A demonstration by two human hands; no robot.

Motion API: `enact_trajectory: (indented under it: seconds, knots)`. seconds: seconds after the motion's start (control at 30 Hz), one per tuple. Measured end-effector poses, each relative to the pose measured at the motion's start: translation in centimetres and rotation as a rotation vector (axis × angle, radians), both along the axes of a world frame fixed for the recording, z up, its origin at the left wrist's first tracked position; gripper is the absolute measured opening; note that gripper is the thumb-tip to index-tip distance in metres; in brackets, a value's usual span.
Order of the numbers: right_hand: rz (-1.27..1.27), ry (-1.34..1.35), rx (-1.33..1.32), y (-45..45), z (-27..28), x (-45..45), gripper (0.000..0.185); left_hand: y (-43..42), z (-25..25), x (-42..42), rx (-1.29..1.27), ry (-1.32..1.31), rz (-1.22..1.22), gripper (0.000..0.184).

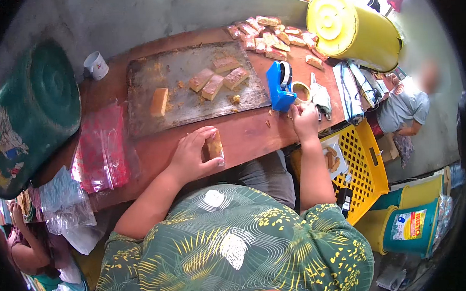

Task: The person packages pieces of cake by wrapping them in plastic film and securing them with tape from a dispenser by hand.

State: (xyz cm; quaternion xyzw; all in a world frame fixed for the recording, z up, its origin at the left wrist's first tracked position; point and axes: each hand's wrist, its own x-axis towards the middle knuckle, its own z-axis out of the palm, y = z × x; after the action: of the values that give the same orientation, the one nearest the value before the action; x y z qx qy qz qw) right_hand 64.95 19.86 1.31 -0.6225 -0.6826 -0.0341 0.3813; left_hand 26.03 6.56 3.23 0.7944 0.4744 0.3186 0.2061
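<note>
Left hand (193, 153): fingers and thumb clamped on a small golden-brown rectangular bar in clear wrap (214, 148). Bar sits at the near edge of the reddish-brown table (251, 136), between the tray and the person's body.

Right hand (305, 117): fingers curled together at the front end of the blue plastic tape dispenser (278, 91). Can't tell if tape is pinched between them.

Beige tape roll (301, 92) is just beside the dispenser, on its right. Flat dark metal baking tray (163, 101) lies beyond the left hand, crumbs on it; one brown-topped cake bar (159, 102) apart at left, four brown-topped cake pieces (213, 86) grouped at right. Heap of wrapped bars (276, 42) at the far side of the table, next to the yellow plastic drum (363, 33). Red-and-clear plastic bags (104, 151) at table left, white mug (96, 65) beyond the tray's left end.
</note>
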Motion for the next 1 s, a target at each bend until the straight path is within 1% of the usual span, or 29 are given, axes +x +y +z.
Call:
enact_trajectory:
  seconds: [0.07, 0.1, 0.13, 0.17, 0.2, 0.23, 0.27, 0.3, 0.33, 0.4, 0.5, 0.57, 0.6, 0.63, 0.73, 0.77, 0.8, 0.87, 0.9, 0.93, 0.97, 1.0]
  knots:
    - [0.041, 0.086, -0.077, -1.0, 0.2, -0.7, 0.029, 0.0, -0.7, -0.2, -0.009, -0.005, 0.005, 0.080]
    - [0.113, 0.167, -0.187, -2.7, 2.6, -3.1, 0.025, 0.0, -0.7, -0.2, -0.014, 0.001, 0.010, 0.079]
    - [0.249, 0.246, -0.249, -3.7, 2.2, -4.9, 0.023, 0.0, -0.5, -0.1, -0.013, 0.007, 0.015, 0.078]
    - [0.384, 0.324, -0.303, -4.7, 2.0, -6.5, 0.021, -0.2, 0.0, 0.0, -0.009, -0.023, 0.011, 0.073]
    - [0.501, 0.271, -0.438, -6.6, 3.2, -8.7, 0.019, -0.1, -0.1, -0.1, -0.001, -0.029, 0.015, 0.072]
    - [0.583, 0.309, -0.543, -8.7, 3.3, -10.9, 0.017, 0.0, -0.2, -0.1, 0.006, -0.036, 0.016, 0.070]
    - [0.749, 0.285, -0.523, -10.4, 3.6, -12.5, 0.018, 0.0, -0.3, -0.1, 0.016, -0.044, 0.015, 0.068]
    - [0.840, 0.382, -0.627, -11.8, 3.6, -13.8, 0.020, 0.1, -0.2, -0.1, 0.030, -0.041, 0.025, 0.067]
    - [0.879, 0.562, -0.726, -12.9, 2.7, -14.8, 0.021, 0.0, -0.1, -0.1, 0.041, -0.038, 0.034, 0.065]
    - [1.020, 0.259, -0.321, -11.5, 1.2, -15.6, 0.022, -0.3, -0.3, -0.1, 0.046, -0.043, 0.044, 0.062]
    - [0.857, 0.280, -0.497, -10.4, 1.7, -16.0, 0.035, 0.3, -0.8, -0.5, 0.047, -0.067, 0.038, 0.056]
    - [0.710, 0.463, -0.556, -9.6, 1.1, -16.8, 0.046, 0.4, -1.1, -0.8, 0.036, -0.090, 0.019, 0.054]
    - [0.630, 0.549, -0.580, -9.1, 1.1, -17.2, 0.051, 0.4, -1.2, -0.7, 0.044, -0.062, 0.019, 0.054]
    - [0.598, 0.505, -0.584, -8.6, 1.3, -17.3, 0.062, 0.4, -1.3, -0.7, 0.056, -0.035, 0.019, 0.054]
    - [0.560, 0.447, -0.205, -6.5, 3.0, -15.4, 0.057, -0.4, -0.5, -0.1, 0.126, 0.081, 0.048, 0.054]
    - [0.463, 0.448, -0.073, -5.3, 4.2, -13.9, 0.055, -0.6, -0.2, 0.0, 0.153, 0.124, 0.065, 0.054]
    - [0.365, 0.448, 0.054, -3.9, 5.3, -11.7, 0.053, -0.7, -0.3, 0.0, 0.159, 0.107, 0.075, 0.052]
    - [0.057, 0.312, 0.292, -0.1, 5.2, -6.3, 0.035, -0.6, -0.5, 0.0, 0.171, 0.074, 0.094, 0.048]
    - [0.150, 0.522, 0.023, 2.1, 4.1, -3.2, 0.029, -0.5, -0.7, 0.0, 0.179, 0.041, 0.094, 0.045]
    - [0.242, 0.724, -0.248, 4.0, 3.3, -1.0, 0.029, -0.2, -0.8, 0.2, 0.189, 0.007, 0.093, 0.043]
    - [0.069, 0.537, -0.472, 4.9, 3.5, -0.2, 0.028, -0.1, -0.9, 0.4, 0.200, -0.029, 0.093, 0.041]
    - [0.074, 0.667, -0.522, 4.8, 3.7, -0.6, 0.028, 0.0, -1.0, 0.4, 0.185, -0.044, 0.084, 0.040]
